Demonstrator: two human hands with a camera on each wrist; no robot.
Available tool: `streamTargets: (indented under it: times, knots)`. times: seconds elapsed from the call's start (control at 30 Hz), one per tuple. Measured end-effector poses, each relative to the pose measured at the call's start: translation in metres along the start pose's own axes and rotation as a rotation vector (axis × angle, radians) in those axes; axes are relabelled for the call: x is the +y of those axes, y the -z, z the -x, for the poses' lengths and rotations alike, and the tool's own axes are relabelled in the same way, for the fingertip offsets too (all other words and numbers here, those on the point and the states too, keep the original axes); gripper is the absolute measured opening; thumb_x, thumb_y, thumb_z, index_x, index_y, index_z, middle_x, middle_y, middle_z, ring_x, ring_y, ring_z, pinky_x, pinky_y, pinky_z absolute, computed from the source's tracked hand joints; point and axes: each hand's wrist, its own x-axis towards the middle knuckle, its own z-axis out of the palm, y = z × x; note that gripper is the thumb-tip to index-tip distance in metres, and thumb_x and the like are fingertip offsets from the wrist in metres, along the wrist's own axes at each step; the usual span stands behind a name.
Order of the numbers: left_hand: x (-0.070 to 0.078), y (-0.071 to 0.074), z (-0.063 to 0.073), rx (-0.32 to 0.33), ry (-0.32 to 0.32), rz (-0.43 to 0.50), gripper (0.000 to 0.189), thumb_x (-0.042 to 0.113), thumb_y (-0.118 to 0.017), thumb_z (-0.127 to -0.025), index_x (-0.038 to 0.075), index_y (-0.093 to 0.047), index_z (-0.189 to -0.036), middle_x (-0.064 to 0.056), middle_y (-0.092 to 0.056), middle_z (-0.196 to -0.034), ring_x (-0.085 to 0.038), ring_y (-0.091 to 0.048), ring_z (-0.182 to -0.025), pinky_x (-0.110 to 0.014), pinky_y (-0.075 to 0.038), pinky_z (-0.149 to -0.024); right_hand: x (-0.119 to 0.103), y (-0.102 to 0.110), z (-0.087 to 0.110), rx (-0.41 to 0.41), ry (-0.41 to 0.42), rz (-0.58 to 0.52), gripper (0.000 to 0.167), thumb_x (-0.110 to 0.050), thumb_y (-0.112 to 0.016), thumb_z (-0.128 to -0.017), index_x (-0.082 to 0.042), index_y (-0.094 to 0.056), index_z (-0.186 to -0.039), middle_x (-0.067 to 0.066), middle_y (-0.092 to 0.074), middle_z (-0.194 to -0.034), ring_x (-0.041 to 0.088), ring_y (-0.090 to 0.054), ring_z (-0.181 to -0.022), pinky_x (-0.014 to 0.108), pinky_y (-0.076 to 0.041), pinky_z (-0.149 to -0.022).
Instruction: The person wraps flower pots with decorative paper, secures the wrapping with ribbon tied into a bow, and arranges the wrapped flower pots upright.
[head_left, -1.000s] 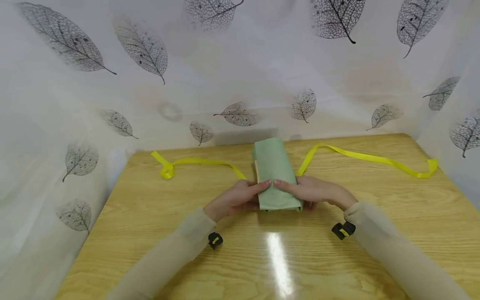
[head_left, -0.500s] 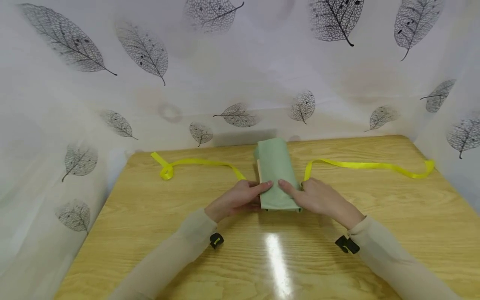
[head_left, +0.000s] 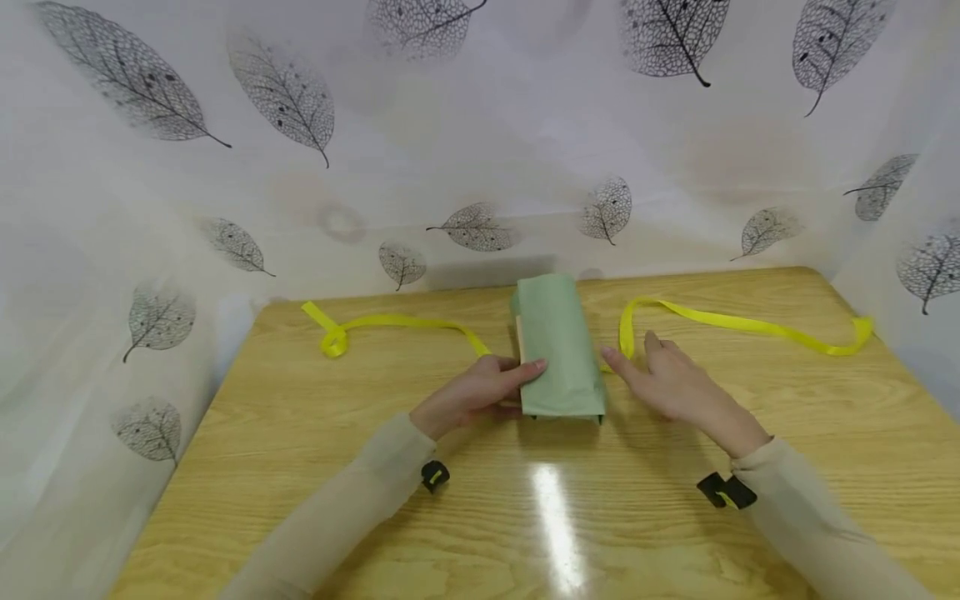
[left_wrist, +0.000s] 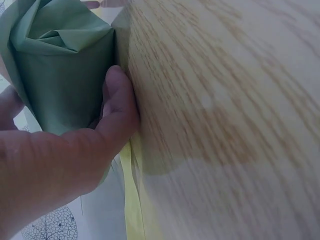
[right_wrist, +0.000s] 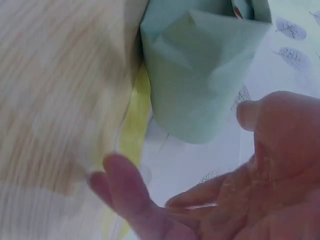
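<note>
A package wrapped in pale green paper [head_left: 558, 342] lies lengthwise on the table, its near end folded in creases [left_wrist: 60, 40]. My left hand [head_left: 480, 390] grips its left side, thumb on top and fingers low along the side. To the right, my right hand [head_left: 678, 387] is off the package, thumb and fingers spread apart with nothing between them. A yellow ribbon [head_left: 742, 320] emerges from under the package on both sides; its right part rises in a bend just beyond the right hand's fingertips. In the right wrist view, the ribbon [right_wrist: 135, 117] runs close by those fingers.
The wooden table [head_left: 360, 517] has its far edge just behind the package. A white curtain with leaf prints [head_left: 480, 150] hangs along the back and both sides. The ribbon's left end [head_left: 335, 340] lies curled in a small loop.
My right hand has let go of the package and moved right, its fingers opening out. The ribbon's right part has shifted rightward near the package. The left hand keeps its grip.
</note>
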Motion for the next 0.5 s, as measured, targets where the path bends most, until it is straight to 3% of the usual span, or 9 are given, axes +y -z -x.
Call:
streamTargets:
  times: [0.07, 0.17, 0.3, 0.4, 0.5]
  knots:
    - [-0.001, 0.001, 0.000, -0.003, -0.002, 0.000, 0.065, 0.048, -0.060, -0.102, -0.003, -0.052, -0.141, -0.014, -0.071, -0.124, -0.019, -0.072, -0.105, -0.038, -0.060, -0.095, 0.000, 0.001, 0.002, 0.069, 0.036, -0.007, 0.097, -0.064, -0.035, -0.105, 0.019, -0.022, -0.153, 0.047, -0.031, -0.151, 0.062, -0.043, -0.132, 0.072, -0.041, -0.104]
    - [-0.001, 0.001, 0.001, -0.006, -0.003, 0.000, 0.067, 0.049, -0.060, -0.102, -0.004, -0.051, -0.142, -0.014, -0.070, -0.126, -0.019, -0.071, -0.106, -0.037, -0.059, -0.095, -0.007, -0.004, 0.004, 0.201, 0.166, -0.037, 0.076, -0.051, -0.055, -0.103, 0.006, -0.043, -0.150, 0.034, -0.050, -0.142, 0.048, -0.063, -0.111, 0.060, -0.055, -0.087]
    - [0.000, 0.003, 0.004, -0.003, -0.015, -0.017, 0.065, 0.049, -0.059, -0.102, -0.003, -0.052, -0.142, -0.015, -0.069, -0.127, -0.018, -0.071, -0.106, -0.036, -0.059, -0.095, -0.022, -0.018, 0.001, 0.292, 0.351, -0.061, 0.052, -0.038, -0.072, -0.096, -0.003, -0.064, -0.135, 0.020, -0.066, -0.124, 0.032, -0.069, -0.097, 0.043, -0.058, -0.073]
    - [-0.001, 0.005, 0.004, 0.005, -0.028, -0.035, 0.063, 0.048, -0.060, -0.102, -0.003, -0.055, -0.139, -0.015, -0.070, -0.128, -0.017, -0.071, -0.106, -0.035, -0.060, -0.093, -0.030, -0.027, -0.002, 0.297, 0.368, -0.071, 0.053, -0.039, -0.074, -0.094, -0.004, -0.065, -0.132, 0.018, -0.065, -0.124, 0.032, -0.069, -0.100, 0.042, -0.058, -0.075]
    - [-0.002, 0.007, 0.005, 0.015, -0.038, -0.038, 0.063, 0.047, -0.061, -0.101, -0.003, -0.057, -0.138, -0.015, -0.071, -0.127, -0.017, -0.072, -0.106, -0.034, -0.060, -0.092, -0.035, -0.031, -0.004, 0.255, 0.289, -0.095, 0.062, -0.046, -0.072, -0.093, -0.003, -0.059, -0.136, 0.020, -0.061, -0.128, 0.031, -0.067, -0.099, 0.042, -0.058, -0.076]
